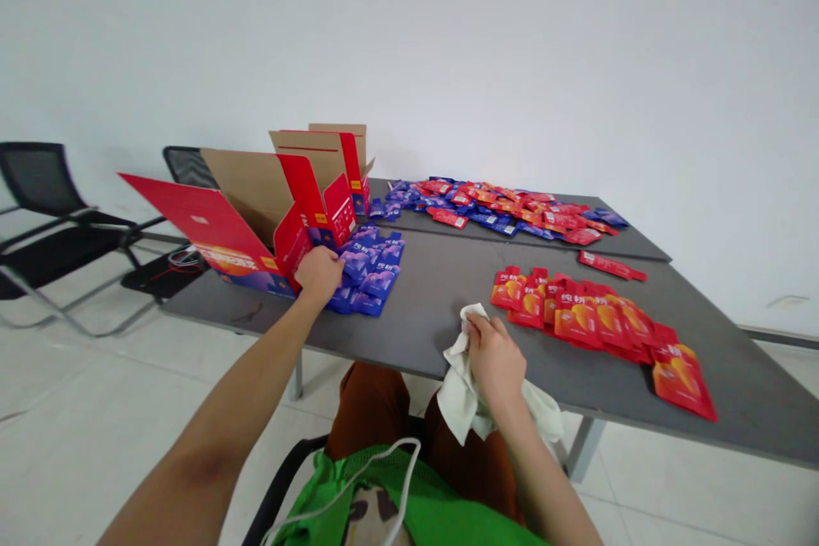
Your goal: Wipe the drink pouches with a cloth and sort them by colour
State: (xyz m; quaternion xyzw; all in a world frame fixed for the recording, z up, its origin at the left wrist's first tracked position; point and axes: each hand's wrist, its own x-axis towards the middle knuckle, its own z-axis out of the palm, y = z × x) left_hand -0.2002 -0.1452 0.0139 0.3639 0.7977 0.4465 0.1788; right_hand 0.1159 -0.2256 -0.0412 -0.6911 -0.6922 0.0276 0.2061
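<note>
My left hand [320,273] is closed, with its fingertips at the near-left edge of a group of blue-purple pouches [379,281]. It appears to pinch the edge of one, though the fingers partly hide the grip. Right beside it stands an open red carton [223,226], flaps up. At the front edge of the table, my right hand [496,358] grips a whitish cloth [461,397] that hangs over the edge toward my lap. Right of that hand, red pouches with orange fruit prints [579,316] lie overlapping in a row.
Another open carton [355,158] stands behind the first. A mixed heap of red and blue pouches [499,206] covers the back of the grey table [441,273]. One red pouch [611,265] lies apart at the right. Black chairs [48,213] stand on the left by the wall.
</note>
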